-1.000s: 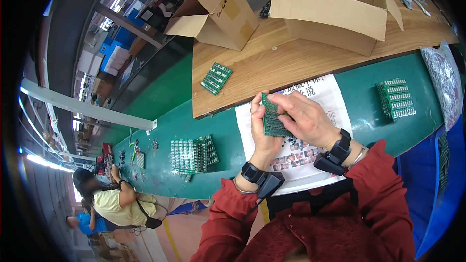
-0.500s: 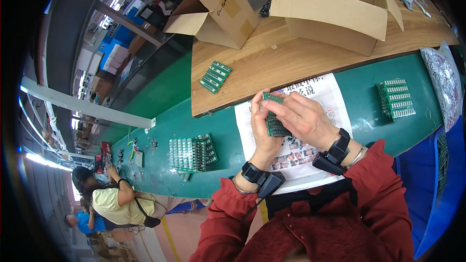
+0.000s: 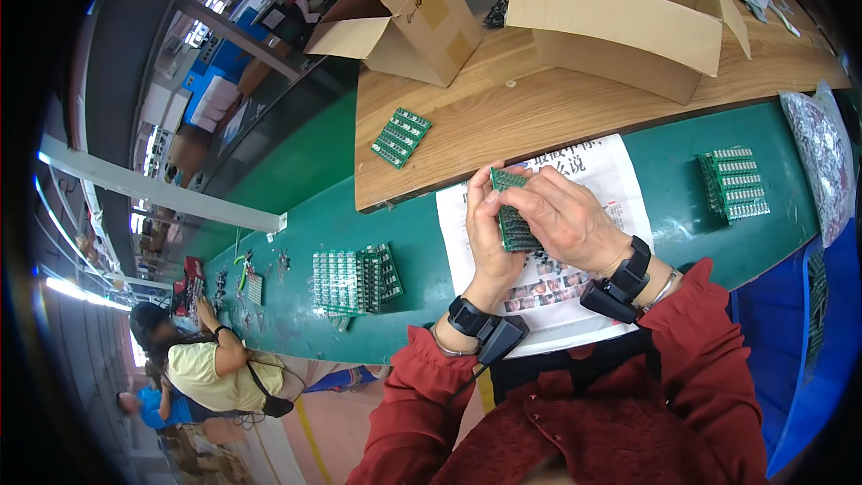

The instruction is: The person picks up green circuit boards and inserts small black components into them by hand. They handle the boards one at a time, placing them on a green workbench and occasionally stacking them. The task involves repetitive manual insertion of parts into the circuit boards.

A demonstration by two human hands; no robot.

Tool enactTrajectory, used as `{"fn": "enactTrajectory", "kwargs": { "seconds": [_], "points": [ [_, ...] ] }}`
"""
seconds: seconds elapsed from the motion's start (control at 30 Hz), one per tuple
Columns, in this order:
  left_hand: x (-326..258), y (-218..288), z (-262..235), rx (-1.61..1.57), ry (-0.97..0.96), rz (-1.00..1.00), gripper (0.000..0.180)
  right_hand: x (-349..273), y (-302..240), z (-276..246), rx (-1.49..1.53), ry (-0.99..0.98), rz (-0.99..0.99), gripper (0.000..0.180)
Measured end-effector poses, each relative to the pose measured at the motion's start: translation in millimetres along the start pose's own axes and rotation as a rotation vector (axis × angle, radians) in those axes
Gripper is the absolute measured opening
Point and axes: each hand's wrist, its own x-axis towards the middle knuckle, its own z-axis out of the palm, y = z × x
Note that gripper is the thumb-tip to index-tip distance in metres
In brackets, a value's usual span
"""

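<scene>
Above a printed newspaper sheet point(image 3: 575, 305), a green circuit board panel point(image 3: 515, 232) is held up between both hands. My left hand point(image 3: 489, 242) grips its left edge, fingers curled along the side. My right hand point(image 3: 575, 220) closes over its right side with thumb and fingers, covering its middle. To the left on the green bench lies a stack of circuit board panels point(image 3: 346, 281), with a few pieces askew. Another stack of panels point(image 3: 738, 184) stands to the right. One panel point(image 3: 401, 136) rests alone on the wooden board.
Two open cardboard boxes point(image 3: 620, 31) point(image 3: 422, 27) stand on the raised wooden board point(image 3: 503, 117). A clear bag point(image 3: 822, 157) sits at the bench's right end, above a blue bin point(image 3: 777, 341). A co-worker in yellow point(image 3: 211, 368) works at the far left.
The panel in my hands has turned slightly, showing more of its rows of parts. Both hands keep their grip in nearly the same place. The view has shifted a little.
</scene>
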Motion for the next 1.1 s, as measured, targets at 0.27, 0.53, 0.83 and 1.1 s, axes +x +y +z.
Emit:
{"fn": "enactTrajectory", "kwargs": {
  "seconds": [0.27, 0.53, 0.83, 1.1],
  "points": [
    [0.1, 2.8, 3.1, -0.007, 0.017, 0.015, 0.042, 0.8, -1.2, -2.0, 0.018, -0.005, 0.0, 0.036],
    [1.7, 6.2, 4.0, -0.007, 0.086, -0.003, 0.044, -1.6, 3.0, -0.3, 0.047, 0.048, -0.026, 0.039],
    [7.4, 11.9, 0.6, -0.072, 0.104, 0.014, 0.044, 1.1, 4.0, 6.1, 0.119, 0.132, -0.026, 0.054],
    [-0.1, 9.9, 11.1, 0.1, 0.048, 0.027, 0.046, 1.7, -3.0, 5.2, 0.117, 0.169, 0.017, 0.052]
  ]
}}
